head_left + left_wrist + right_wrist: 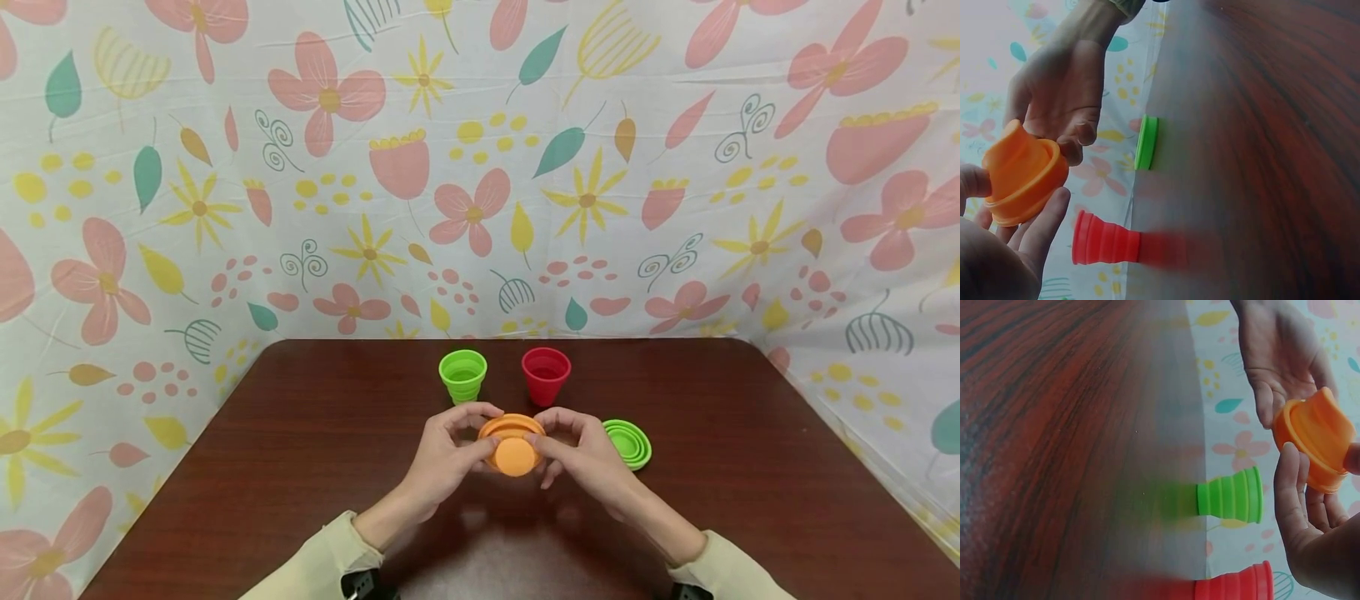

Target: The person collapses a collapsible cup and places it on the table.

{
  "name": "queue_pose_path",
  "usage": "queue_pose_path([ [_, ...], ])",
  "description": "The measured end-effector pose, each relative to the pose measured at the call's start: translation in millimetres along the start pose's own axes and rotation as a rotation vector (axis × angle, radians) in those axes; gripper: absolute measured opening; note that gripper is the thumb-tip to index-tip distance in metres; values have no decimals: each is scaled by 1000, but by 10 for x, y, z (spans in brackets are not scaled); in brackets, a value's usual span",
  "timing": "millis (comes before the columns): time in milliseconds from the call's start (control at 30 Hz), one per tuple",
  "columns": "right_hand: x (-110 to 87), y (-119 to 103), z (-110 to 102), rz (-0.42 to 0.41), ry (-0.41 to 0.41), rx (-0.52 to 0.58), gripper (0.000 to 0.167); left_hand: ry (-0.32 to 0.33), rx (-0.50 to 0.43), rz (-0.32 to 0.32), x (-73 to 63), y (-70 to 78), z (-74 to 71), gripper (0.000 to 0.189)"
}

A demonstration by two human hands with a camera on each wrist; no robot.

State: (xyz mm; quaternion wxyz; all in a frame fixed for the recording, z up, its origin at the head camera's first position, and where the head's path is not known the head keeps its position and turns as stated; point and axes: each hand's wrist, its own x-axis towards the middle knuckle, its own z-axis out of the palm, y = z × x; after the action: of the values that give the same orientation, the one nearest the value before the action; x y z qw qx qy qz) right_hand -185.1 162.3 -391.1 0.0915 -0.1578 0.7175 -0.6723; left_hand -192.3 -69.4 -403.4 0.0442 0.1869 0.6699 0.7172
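Note:
An orange collapsible cup [514, 450], partly folded with its round base tilted toward me, is held above the table between both hands. My left hand [447, 454] grips its left side, thumb on the base and fingers round the rim. On the other side my right hand [592, 458] grips it the same way. The left wrist view shows the orange cup [1025, 178] bent unevenly, one part of it sticking up. A green collapsible cup [462, 377] and a red collapsible cup [546, 377] stand extended behind the hands. Beside my right hand lies a flattened green cup [630, 444].
The dark brown wooden table [315, 467] reaches back to a flower-patterned cloth [480, 167] that hangs behind it and along both sides. In the right wrist view the green cup [1229, 495] and red cup [1235, 584] stand near each other.

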Motion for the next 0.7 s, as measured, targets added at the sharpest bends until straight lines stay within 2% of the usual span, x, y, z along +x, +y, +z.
queue_pose_path([
  [233,-30,-19,21,3,-12,9,34,2,2,54,-23,1,21,26],
  [500,-24,-33,-2,7,-98,179,35,26,15,80,-45,38,50,24],
  [700,-31,-30,12,-21,-82,128,35,37,1,65,-62,53,80,23],
])
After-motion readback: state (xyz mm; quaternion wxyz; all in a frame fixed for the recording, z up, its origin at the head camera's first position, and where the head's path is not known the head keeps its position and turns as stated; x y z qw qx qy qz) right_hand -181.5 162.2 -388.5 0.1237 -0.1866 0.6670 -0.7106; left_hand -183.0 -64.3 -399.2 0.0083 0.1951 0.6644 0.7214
